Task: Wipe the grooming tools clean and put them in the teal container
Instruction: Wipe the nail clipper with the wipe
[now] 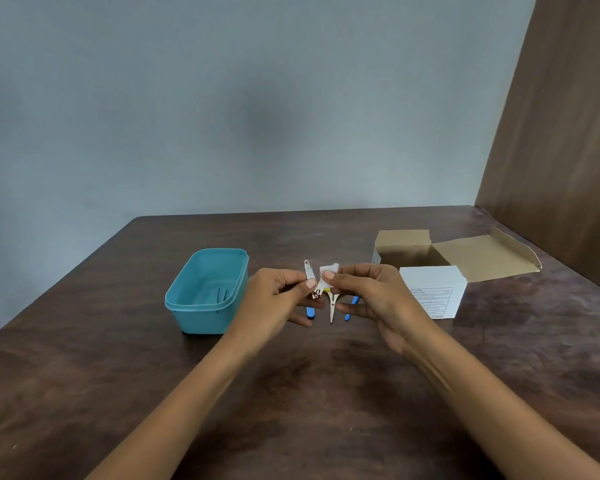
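Teal container (207,292), nine o'clock: small dark item inside, unclear. Left hand (278,299) pinches nail clipper (310,278), centre. Right hand (371,292) pinches white wipe (328,273) against it. Beneath: tools (332,308), partly hidden. Open box (430,271), three o'clock.

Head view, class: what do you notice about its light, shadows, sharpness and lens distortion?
Head view: soft, even light, with no hard glare on the table; faint blurred shadows under both arms and a dim patch on the wall; wide-angle lens tilts the table edges; the nail clipper and wipe are small and slightly soft.
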Available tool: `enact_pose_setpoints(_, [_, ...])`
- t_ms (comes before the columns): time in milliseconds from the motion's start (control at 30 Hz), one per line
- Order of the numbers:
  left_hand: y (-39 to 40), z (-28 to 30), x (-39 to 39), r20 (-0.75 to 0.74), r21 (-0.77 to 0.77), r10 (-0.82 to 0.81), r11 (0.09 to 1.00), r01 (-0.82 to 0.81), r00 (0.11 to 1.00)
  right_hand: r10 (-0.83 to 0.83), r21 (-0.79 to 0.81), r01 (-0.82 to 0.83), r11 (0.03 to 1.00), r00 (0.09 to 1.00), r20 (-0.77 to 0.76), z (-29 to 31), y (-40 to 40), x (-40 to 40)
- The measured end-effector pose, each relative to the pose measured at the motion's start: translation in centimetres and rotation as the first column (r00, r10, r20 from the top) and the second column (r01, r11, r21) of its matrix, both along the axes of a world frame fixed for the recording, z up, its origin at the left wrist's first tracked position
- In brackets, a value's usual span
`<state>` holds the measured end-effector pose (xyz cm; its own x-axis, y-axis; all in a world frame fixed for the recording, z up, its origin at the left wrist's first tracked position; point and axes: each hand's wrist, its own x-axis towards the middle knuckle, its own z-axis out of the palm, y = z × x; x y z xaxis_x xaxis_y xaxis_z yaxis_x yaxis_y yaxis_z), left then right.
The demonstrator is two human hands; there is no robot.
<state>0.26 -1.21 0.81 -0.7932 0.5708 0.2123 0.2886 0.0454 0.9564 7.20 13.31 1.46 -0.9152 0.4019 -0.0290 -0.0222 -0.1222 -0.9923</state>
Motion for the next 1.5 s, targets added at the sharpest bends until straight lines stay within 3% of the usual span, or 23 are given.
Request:
enact_pose_setpoints(133, [-0.2,0.1,0.3,0.162,0.145,-0.061,0.989,0.037,0.985,0.000,0.043,0.002,0.999,0.999,-0.036,0.1,0.1,0.0])
enact_pose_setpoints(267, [-0.2,0.1,0.1,0.278,0.225,-0.009,0.973,-0.056,0.960,0.011,0.093,-0.010,0.996,1.000,-0.012,-0.2,0.1,-0.1])
enact_pose_setpoints(333, [-0.1,0.0,0.1,0.290,0.229,0.023,0.969,-0.093,0.957,-0.063,0.182,0.075,0.980,0.995,-0.072,-0.3,0.1,-0.2])
enact_pose_setpoints(400, [0.0,-0.1,0.1,0.282,0.218,0.061,0.968,-0.125,0.957,-0.190,0.362,0.264,0.894,0.955,-0.227,-0.4,0.5,-0.3])
enact_pose_setpoints(467, [0.0,-0.1,0.1,0.256,0.191,0.082,0.972,-0.133,0.963,-0.182,0.526,0.362,0.769,0.914,-0.364,-0.1,0.7,-0.3])
enact_pose_setpoints(633, [0.1,-0.2,0.4,0.190,0.187,0.037,0.980,-0.073,0.981,-0.015,0.740,0.291,0.606,0.935,-0.355,-0.7,-0.5,-0.1])
enact_pose_setpoints(767, [-0.1,-0.2,0.0,0.140,0.178,-0.052,0.984,0.027,0.989,-0.003,0.769,0.300,0.564,0.932,-0.361,-0.7,-0.4,0.0])
enact_pose_setpoints(900, [-0.1,-0.3,0.0,0.081,0.135,-0.155,0.980,0.144,0.984,-0.049,0.692,0.346,0.633,0.910,-0.411,-0.4,0.0,0.0])
enact_pose_setpoints(1067, [-0.1,-0.8,-0.1,0.038,0.116,-0.106,0.988,0.101,0.994,0.034,0.737,0.264,0.622,0.931,-0.363,-0.3,-0.3,-0.1])
enact_pose_setpoints(1200, [0.0,-0.7,-0.1,0.049,0.117,-0.120,0.987,0.113,0.992,-0.089,0.650,0.321,0.689,0.927,-0.364,-0.3,0.8,-0.2])
enact_pose_setpoints(1400, [-0.1,-0.6,-0.4,0.026,0.097,-0.103,0.990,0.100,0.994,-0.004,0.702,0.240,0.671,0.947,-0.320,-0.3,0.0,-0.1])
enact_pose_setpoints(1500, [-0.3,-0.4,-0.4,0.014,0.073,-0.106,0.992,0.105,0.994,-0.095,0.682,0.302,0.666,0.941,-0.324,-0.3,0.7,0.0])
